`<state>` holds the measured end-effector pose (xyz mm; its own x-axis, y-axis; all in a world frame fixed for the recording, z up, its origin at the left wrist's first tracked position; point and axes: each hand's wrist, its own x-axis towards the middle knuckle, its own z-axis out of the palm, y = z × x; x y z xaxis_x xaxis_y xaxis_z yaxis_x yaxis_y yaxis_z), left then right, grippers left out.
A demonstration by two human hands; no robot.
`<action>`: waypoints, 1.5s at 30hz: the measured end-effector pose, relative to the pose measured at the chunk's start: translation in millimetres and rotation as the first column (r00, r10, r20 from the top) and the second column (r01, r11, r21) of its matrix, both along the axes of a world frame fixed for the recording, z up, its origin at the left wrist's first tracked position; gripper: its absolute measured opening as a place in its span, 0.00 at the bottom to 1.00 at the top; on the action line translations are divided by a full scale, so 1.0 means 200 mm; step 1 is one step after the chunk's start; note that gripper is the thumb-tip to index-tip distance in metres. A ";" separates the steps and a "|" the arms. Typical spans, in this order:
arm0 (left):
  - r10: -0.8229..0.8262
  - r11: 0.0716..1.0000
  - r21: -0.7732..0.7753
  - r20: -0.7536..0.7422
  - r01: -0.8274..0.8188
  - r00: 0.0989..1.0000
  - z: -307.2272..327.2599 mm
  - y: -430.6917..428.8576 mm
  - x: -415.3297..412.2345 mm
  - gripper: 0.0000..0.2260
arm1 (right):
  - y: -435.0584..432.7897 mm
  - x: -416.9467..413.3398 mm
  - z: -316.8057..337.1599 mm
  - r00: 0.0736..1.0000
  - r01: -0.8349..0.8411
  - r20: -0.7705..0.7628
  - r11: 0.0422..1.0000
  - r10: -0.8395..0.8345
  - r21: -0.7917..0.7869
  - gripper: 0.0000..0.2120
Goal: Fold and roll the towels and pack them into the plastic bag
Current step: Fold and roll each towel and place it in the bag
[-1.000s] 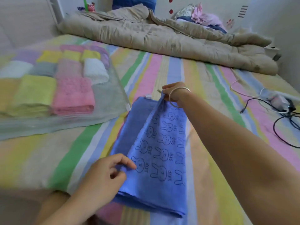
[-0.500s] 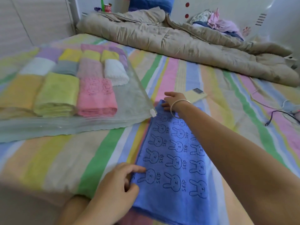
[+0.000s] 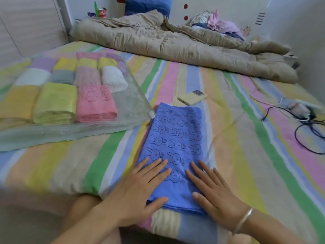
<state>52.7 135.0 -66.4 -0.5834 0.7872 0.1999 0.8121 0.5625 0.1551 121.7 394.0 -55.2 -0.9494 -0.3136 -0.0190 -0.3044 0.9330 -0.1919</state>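
A blue towel (image 3: 177, 138) printed with rabbits lies folded into a long strip on the striped bed sheet (image 3: 237, 155), its near end at the bed's edge. My left hand (image 3: 140, 187) presses flat on the near left part of the towel, fingers straight. My right hand (image 3: 212, 191), with a silver bangle on the wrist, presses flat on the near right part. To the left lies a clear plastic bag (image 3: 130, 113) holding several rolled towels, among them a pink one (image 3: 95, 104), a yellow-green one (image 3: 55, 103) and a white one (image 3: 114, 79).
A phone (image 3: 191, 97) lies just beyond the towel's far end. A beige quilt (image 3: 175, 48) is bunched across the head of the bed. Cables and a charger (image 3: 299, 111) lie at the right. A pile of clothes (image 3: 219, 23) sits behind the quilt.
The towel's raised fold was laid down flat. My right hand came back from the far end to the near end, and both hands now press flat on the towel.
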 end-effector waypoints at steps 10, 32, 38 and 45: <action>-0.041 0.999 -0.009 0.022 0.041 0.999 0.00 -0.03 0.03 0.36 | 0.01 0.10 -0.02 0.959 -0.115 -0.255 0.992 0.127 0.060 0.34; -0.140 0.603 0.703 0.558 -0.377 0.818 0.25 0.05 0.21 0.12 | 0.08 0.29 0.27 0.940 0.137 -0.064 0.543 -0.335 -0.828 0.06; 0.259 0.672 0.411 0.649 -0.616 0.715 0.07 0.21 0.00 0.19 | 0.09 0.11 0.11 0.806 0.477 0.252 0.335 -0.535 -0.812 0.10; 0.591 0.678 0.158 0.464 -0.718 0.660 0.09 0.23 0.00 0.14 | 0.13 -0.02 -0.04 0.665 0.695 0.381 0.344 -0.643 -0.631 0.20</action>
<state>52.2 181.5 -49.3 -0.9944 0.1019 0.0278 0.0981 0.7937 0.6004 117.5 419.2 -62.5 -0.8541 0.4893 -0.1764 0.3933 0.3858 -0.8345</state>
